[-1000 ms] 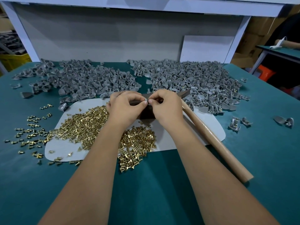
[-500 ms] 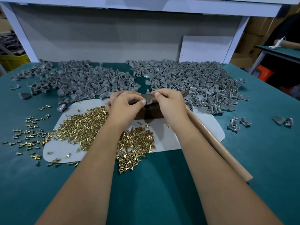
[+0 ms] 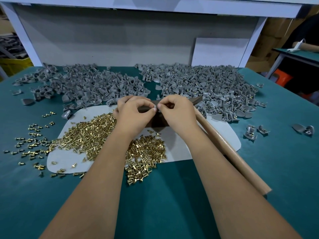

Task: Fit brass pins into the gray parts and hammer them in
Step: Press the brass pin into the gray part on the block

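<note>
My left hand (image 3: 133,114) and my right hand (image 3: 176,112) meet fingertip to fingertip over a dark block (image 3: 158,120). Between the fingertips they pinch a small gray part (image 3: 156,107); whether a pin sits in it is hidden by the fingers. Loose brass pins (image 3: 89,135) lie heaped on a white mat (image 3: 179,145) under my left forearm. A hammer's brown wooden handle (image 3: 229,152) lies diagonally beside my right forearm, its dark head (image 3: 197,100) behind my right hand.
Two big heaps of gray parts fill the back of the green table, a left heap (image 3: 86,85) and a right heap (image 3: 203,87). Scattered brass pins (image 3: 31,144) lie left of the mat. A few gray parts (image 3: 253,132) lie to the right.
The hands have stayed together over the block, with only small finger shifts on the gray part. The camera view has shifted slightly.
</note>
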Available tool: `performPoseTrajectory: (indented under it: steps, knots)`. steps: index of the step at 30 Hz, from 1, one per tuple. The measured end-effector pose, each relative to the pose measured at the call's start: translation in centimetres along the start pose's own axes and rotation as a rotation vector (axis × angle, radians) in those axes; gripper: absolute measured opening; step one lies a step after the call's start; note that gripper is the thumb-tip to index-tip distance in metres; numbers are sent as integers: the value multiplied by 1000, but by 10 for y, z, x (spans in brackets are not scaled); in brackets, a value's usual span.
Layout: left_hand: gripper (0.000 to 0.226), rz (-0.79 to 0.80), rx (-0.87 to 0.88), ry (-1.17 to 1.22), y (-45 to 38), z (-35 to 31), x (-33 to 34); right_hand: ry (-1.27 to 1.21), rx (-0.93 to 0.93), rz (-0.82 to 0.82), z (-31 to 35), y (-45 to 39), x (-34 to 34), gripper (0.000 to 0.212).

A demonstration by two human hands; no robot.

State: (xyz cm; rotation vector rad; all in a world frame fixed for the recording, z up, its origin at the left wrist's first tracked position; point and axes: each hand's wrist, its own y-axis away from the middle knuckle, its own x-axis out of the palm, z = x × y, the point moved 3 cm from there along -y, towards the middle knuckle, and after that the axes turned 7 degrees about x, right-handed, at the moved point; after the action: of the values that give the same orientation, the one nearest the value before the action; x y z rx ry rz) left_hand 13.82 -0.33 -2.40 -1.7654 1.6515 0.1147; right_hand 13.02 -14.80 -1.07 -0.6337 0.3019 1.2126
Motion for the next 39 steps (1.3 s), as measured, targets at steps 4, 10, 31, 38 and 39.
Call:
performPoseTrajectory:
  steps: [4, 10, 31, 38, 39]
  knots:
    - [23, 12, 7, 47, -1, 2, 1, 77, -7, -34, 2, -2, 5, 20]
    - [22, -11, -5, -2, 2, 0, 2, 100, -25, -84, 3, 2, 7, 19]
    - [15, 21, -100, 35, 0, 0, 5, 800, 359, -5, -20, 22, -69, 20]
    - [12, -27, -96, -111, 4, -4, 6, 764, 345, -54, -31, 36, -65, 11]
    - [12, -33, -101, -137, 4, -5, 7, 743, 340, -87, -30, 36, -67, 12]
